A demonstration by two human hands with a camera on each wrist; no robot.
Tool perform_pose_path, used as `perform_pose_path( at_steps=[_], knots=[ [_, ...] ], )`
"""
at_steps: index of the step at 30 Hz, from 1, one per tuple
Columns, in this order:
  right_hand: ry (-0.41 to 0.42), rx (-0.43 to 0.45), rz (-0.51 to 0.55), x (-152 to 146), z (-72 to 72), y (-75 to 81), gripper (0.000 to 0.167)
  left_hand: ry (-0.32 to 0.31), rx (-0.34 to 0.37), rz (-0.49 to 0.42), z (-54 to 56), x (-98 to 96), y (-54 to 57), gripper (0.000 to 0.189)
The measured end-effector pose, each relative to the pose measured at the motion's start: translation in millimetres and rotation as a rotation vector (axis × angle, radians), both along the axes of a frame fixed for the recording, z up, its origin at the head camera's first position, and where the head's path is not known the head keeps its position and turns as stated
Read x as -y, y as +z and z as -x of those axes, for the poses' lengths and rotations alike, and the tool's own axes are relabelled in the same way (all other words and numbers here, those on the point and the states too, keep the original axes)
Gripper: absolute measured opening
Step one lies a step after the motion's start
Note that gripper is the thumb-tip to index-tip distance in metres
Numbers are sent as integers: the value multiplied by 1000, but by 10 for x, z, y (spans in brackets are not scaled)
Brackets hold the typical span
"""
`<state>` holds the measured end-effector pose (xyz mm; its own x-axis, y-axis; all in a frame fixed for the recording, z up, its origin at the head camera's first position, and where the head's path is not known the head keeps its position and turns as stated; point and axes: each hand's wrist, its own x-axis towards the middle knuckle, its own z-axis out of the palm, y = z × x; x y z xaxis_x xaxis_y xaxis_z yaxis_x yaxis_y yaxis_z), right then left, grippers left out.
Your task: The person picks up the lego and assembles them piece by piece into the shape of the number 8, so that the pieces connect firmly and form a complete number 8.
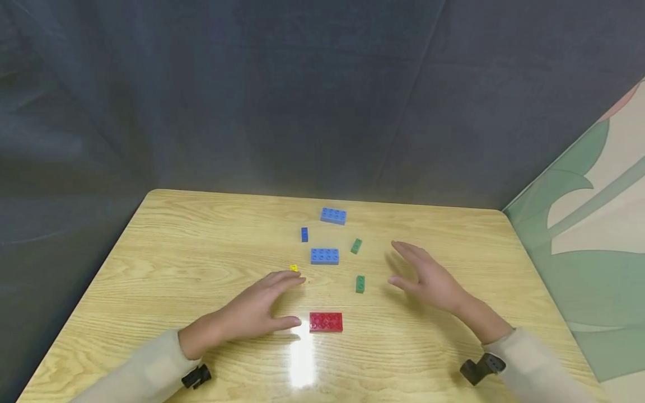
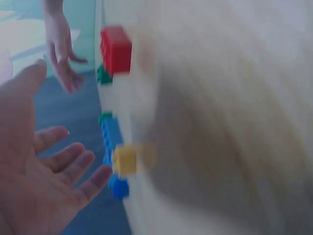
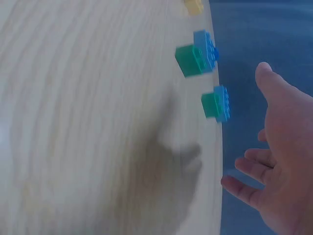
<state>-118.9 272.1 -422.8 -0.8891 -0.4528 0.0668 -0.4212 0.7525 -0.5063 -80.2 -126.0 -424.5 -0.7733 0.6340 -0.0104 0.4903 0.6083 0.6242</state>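
My left hand (image 1: pixel 252 305) has thumb and fingers spread apart, nothing in it, palm bare in the left wrist view; my right hand (image 1: pixel 433 282) same, thumb well away from the fingers, nothing held. Left fingertips are by the yellow brick (image 1: pixel 294 268), partly covering it from above, contact can't be told; left thumb tip points at the red brick (image 1: pixel 326 322), just left of it. Right hand is off to the right of the near green brick (image 1: pixel 360 284), with a gap. Further out: near big blue brick (image 1: pixel 325 257) mid-desk, far green brick (image 1: pixel 356 246) lying at a slant to its right, small blue brick (image 1: pixel 304 235) up left, far big blue brick (image 1: pixel 333 216) near the back edge of the desk (image 1: pixel 413 358), dark cloth (image 1: pixel 302 101) behind. Progress: looks like the very start to me, seven bricks loose, none joined, none lifted, so all the handling seems left to do. Views: head gives the full layout but only the backs of my hands; left wrist adds the thick side of the red brick and the yellow one's block shape, blurry; right wrist shows both green bricks' sides and a bit of yellow at the top, no red brick there
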Motion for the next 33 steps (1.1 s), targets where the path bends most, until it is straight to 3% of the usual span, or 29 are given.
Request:
perform_pose_path(
  at_steps=[9, 19, 33],
  knots=[
    [10, 83, 136, 258, -33, -168, 69, 5, 60, -27, -99, -312, -226, 77],
    [1, 75, 217, 489, -73, -318, 61, 12, 87, -88, -89, -423, -359, 70],
    [-11, 40, 134, 617, -97, -461, 50, 55, 113, -101, -18, -473, -448, 33]
  ],
)
